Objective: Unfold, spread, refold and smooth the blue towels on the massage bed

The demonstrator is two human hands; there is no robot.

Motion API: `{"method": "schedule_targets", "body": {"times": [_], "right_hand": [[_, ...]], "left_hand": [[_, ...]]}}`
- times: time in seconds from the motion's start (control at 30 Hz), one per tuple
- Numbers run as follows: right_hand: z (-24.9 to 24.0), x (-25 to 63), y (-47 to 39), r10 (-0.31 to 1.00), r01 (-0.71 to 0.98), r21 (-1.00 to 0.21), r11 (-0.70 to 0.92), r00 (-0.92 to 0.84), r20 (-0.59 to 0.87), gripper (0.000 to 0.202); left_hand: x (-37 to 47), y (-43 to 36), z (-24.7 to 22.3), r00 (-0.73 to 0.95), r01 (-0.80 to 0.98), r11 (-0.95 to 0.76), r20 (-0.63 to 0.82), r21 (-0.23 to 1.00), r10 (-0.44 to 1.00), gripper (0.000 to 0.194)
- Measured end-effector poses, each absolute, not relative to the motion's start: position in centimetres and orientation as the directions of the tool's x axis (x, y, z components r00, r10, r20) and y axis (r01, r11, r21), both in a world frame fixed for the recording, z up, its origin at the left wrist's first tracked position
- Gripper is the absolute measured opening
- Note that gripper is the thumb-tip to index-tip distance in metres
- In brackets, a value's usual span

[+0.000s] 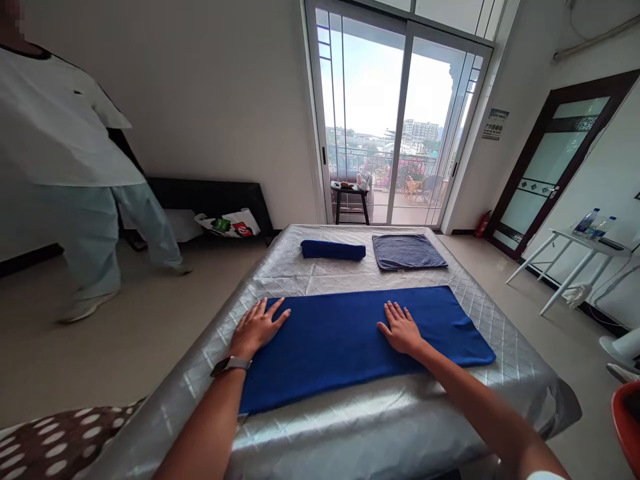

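Note:
A blue cloth (325,347) lies spread flat on a bed with a shiny silver quilted cover (320,443). At the cloth's left edge rests my left hand (259,327), fingers spread, with a watch on the wrist. My right hand (400,327) lies on the cloth right of its middle, palm down and fingers extended. Farther back on the bed are a rolled or folded dark blue cloth (333,250) and, to its right, a flat grey-blue towel (409,252).
A person (75,153) in a white top stands at the left. Bottles (586,221) stand on a small white table (590,240) at the right. A brown polka-dot fabric (65,440) is at the lower left, a red object (627,423) at the right edge.

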State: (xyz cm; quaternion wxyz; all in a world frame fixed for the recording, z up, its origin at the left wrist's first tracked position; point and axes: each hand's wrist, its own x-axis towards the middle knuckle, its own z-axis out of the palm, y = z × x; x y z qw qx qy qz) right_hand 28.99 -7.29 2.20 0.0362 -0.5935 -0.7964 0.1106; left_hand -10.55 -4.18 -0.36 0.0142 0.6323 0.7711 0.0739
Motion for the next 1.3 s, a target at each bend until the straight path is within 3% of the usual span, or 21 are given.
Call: {"method": "schedule_targets", "body": {"times": [0.23, 0.57, 0.77, 0.93, 1.07, 1.17, 1.3], "right_hand": [[2.3, 42.9, -6.1, 0.987, 0.988, -0.064, -0.141, 0.135, -0.082, 0.068], [2.9, 43.6, -6.5, 0.983, 0.981, -0.078, -0.177, 0.172, -0.07, 0.068], [3.2, 43.6, -6.9, 0.985, 0.984, -0.045, -0.174, 0.175, 0.011, 0.065], [4.3, 39.7, -7.6, 0.992, 0.999, 0.008, -0.038, 0.037, 0.122, 0.062], [4.0, 31.2, -9.9, 0.974, 0.969, -0.12, 0.218, -0.208, 0.09, 0.058], [3.0, 25.0, -12.0, 0.884, 0.857, -0.241, 0.455, -0.467, 0.012, 0.063], [2.4, 21.4, -13.5, 0.82, 0.781, -0.298, 0.549, -0.573, 0.007, 0.067]], "left_hand": [[-10.5, -4.2, -0.4, -0.186, 0.977, 0.176, 0.082, 0.117, 0.979, 0.067], [-9.9, -4.9, 1.3, -0.153, 0.986, 0.146, 0.096, 0.082, 0.984, 0.064], [-8.7, -9.7, 0.8, 0.116, 0.987, -0.113, -0.015, 0.114, 0.993, 0.069], [-6.5, -15.0, -0.9, 0.236, 0.959, -0.227, -0.032, 0.171, 0.971, 0.071], [-5.7, -16.6, -1.4, 0.207, 0.966, -0.209, 0.029, 0.155, 0.978, 0.068], [-5.5, -16.7, -1.2, 0.198, 0.967, -0.205, 0.061, 0.151, 0.978, 0.068], [-5.2, -17.0, -0.7, 0.194, 0.97, -0.201, 0.068, 0.139, 0.979, 0.074]]}}
